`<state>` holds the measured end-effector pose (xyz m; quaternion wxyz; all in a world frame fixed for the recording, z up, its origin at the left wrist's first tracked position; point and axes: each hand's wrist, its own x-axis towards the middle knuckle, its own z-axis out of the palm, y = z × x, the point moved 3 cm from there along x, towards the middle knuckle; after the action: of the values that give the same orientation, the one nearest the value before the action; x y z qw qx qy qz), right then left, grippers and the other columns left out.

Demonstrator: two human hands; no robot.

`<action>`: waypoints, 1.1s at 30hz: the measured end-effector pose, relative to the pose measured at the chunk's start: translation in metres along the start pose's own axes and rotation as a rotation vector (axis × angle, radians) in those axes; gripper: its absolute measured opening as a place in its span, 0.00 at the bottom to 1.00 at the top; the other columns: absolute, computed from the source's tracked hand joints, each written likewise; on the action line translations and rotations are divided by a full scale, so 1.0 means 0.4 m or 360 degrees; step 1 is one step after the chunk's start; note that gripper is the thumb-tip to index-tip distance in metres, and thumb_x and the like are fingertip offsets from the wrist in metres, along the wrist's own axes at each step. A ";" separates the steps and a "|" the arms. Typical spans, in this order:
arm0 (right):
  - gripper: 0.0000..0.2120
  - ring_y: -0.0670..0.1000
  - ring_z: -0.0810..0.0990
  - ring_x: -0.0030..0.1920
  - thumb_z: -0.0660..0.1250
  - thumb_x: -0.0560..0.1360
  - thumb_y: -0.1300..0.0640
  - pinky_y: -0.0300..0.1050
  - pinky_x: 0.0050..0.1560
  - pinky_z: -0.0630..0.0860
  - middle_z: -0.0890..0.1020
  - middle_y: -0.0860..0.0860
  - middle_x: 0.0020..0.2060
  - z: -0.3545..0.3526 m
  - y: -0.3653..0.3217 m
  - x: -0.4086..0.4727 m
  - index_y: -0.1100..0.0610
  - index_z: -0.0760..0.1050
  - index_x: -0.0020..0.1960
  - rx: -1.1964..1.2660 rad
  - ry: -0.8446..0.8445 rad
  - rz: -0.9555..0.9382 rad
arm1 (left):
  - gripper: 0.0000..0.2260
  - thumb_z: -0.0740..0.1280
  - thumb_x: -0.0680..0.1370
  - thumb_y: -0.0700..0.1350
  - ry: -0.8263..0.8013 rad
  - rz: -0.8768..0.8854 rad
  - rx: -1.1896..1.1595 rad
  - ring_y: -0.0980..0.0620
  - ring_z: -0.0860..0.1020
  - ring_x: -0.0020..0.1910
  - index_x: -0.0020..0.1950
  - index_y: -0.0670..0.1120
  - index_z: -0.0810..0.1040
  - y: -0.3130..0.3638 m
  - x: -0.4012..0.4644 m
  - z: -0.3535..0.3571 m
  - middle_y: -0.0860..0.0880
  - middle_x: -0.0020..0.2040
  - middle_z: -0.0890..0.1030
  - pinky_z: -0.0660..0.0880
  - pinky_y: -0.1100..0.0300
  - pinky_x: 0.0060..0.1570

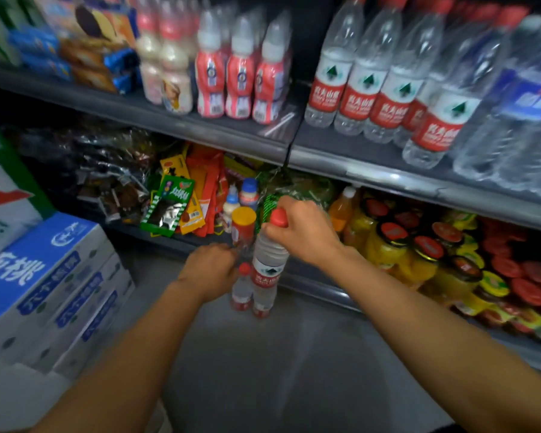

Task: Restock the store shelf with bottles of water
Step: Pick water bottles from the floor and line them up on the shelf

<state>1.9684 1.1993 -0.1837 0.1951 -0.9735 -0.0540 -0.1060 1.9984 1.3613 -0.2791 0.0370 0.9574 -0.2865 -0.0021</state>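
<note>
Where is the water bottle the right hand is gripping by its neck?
In the head view, center frame: the water bottle hangs upright from the right hand, in front of the lower shelf, beside a second bottle at the left hand.

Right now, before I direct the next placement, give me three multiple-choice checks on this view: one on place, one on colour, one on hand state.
1. Where do the shelved red-label water bottles stand?
A. Upper shelf, right section
B. Lower shelf, left end
C. On the blue-and-white cartons

2. What colour is the cap of the water bottle under the right hand?
A. Blue
B. Red
C. Yellow

3. What is the right hand doing?
A. Hanging open and idle
B. Gripping the bottle at its neck
C. Pressing flat on the shelf edge

Answers:
1 A: they line the upper shelf on the right.
2 B: the red cap shows above the fingers.
3 B: fingers curl round the neck just under the cap.
</note>
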 end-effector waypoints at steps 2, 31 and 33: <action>0.14 0.60 0.77 0.41 0.69 0.71 0.48 0.47 0.34 0.66 0.78 0.56 0.38 -0.099 -0.004 0.016 0.56 0.68 0.41 -0.0009 0.0134 0.0005 | 0.11 0.61 0.77 0.47 0.0147 0.0066 0.0006 0.41 0.76 0.54 0.54 0.43 0.77 0.032 0.030 -0.081 0.43 0.54 0.78 0.72 0.52 0.48; 0.19 0.58 0.72 0.36 0.67 0.72 0.50 0.48 0.35 0.67 0.68 0.51 0.29 -0.740 0.206 0.253 0.56 0.62 0.30 -0.0402 0.0800 0.0354 | 0.13 0.58 0.79 0.46 0.0859 0.0486 0.0091 0.46 0.74 0.57 0.60 0.44 0.74 0.382 0.443 -0.558 0.47 0.57 0.77 0.70 0.55 0.52; 0.21 0.56 0.70 0.35 0.68 0.73 0.50 0.47 0.35 0.66 0.68 0.51 0.29 -0.734 0.225 0.264 0.57 0.61 0.30 -0.0412 0.0748 0.0413 | 0.13 0.58 0.79 0.45 0.0833 0.0501 0.0086 0.47 0.74 0.57 0.61 0.45 0.74 0.388 0.451 -0.543 0.48 0.58 0.77 0.69 0.56 0.52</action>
<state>2.0299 1.0086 0.0719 0.0883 -0.9379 0.1315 -0.3087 2.0694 1.1481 -0.0480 0.0838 0.8700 -0.4119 0.2579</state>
